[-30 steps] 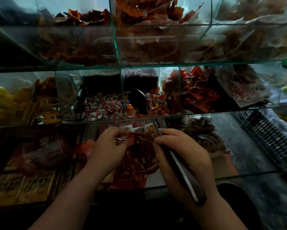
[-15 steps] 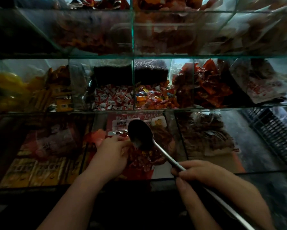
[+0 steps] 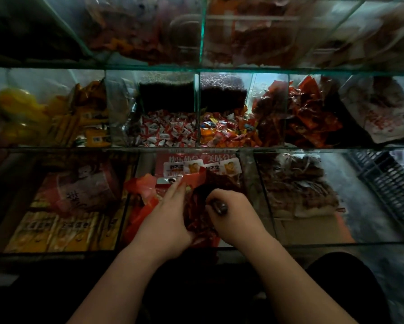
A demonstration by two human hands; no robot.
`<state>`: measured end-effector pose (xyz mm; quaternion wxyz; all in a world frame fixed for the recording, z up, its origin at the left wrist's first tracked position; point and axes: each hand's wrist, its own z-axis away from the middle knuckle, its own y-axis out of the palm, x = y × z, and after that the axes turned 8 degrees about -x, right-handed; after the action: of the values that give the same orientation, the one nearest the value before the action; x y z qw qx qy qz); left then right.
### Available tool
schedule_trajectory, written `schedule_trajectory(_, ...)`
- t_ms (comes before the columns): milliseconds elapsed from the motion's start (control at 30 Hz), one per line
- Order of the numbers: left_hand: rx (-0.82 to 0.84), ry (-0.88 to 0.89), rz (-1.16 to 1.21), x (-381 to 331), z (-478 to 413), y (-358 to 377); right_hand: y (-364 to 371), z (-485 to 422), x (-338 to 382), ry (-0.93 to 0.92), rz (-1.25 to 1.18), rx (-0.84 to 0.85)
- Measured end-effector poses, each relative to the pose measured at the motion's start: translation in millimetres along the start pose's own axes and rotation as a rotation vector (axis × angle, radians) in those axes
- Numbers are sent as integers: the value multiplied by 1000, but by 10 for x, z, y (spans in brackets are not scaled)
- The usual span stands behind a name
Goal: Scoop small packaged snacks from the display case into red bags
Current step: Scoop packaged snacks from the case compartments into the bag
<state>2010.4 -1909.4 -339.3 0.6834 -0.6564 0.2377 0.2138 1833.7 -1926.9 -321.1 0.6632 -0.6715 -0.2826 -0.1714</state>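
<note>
A translucent red bag [image 3: 196, 206] with dark red snack packets inside hangs over the lower middle compartment of the glass display case [image 3: 196, 149]. My left hand [image 3: 168, 220] holds the bag's left side. My right hand [image 3: 233, 218] grips the dark handle end of the metal scoop [image 3: 219, 206], which points down into the bag; its bowl is hidden inside. Small white-and-red wrapped snacks [image 3: 168, 132] and mixed orange ones [image 3: 226, 134] fill the middle shelf compartments straight ahead.
More red plastic bags [image 3: 142, 190] lie left of the held one. Yellow packets [image 3: 56, 228] fill the lower left compartment, brown packets [image 3: 297, 185] the lower right. Red pouches [image 3: 308, 113] sit on the middle shelf right. A black plastic crate [image 3: 393, 183] stands at far right.
My right hand has swung the scoop from raised above the bag to pointing down into it, and has closed in beside my left hand. The view has moved nearer the case.
</note>
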Motion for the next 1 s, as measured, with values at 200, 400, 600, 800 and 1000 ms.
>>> schedule_trajectory(200, -52, -45, -35, 66, 101, 33, 174, -97, -168, 272, -200, 5)
schedule_trajectory(400, -35, -85, 14, 34, 153, 31, 101, 203, -170, 466, -550, -230)
schedule_trajectory(600, -14, -83, 33, 34, 164, -35, -93, 376, -151, 507, -708, -436)
schedule_trajectory(800, -10, -93, 25, -17, 176, -5, -214, 388, -215, 509, -750, -449)
schedule_trajectory(1000, -13, -120, 69, 11, 158, -6, -277, 465, -270, 604, -994, -439)
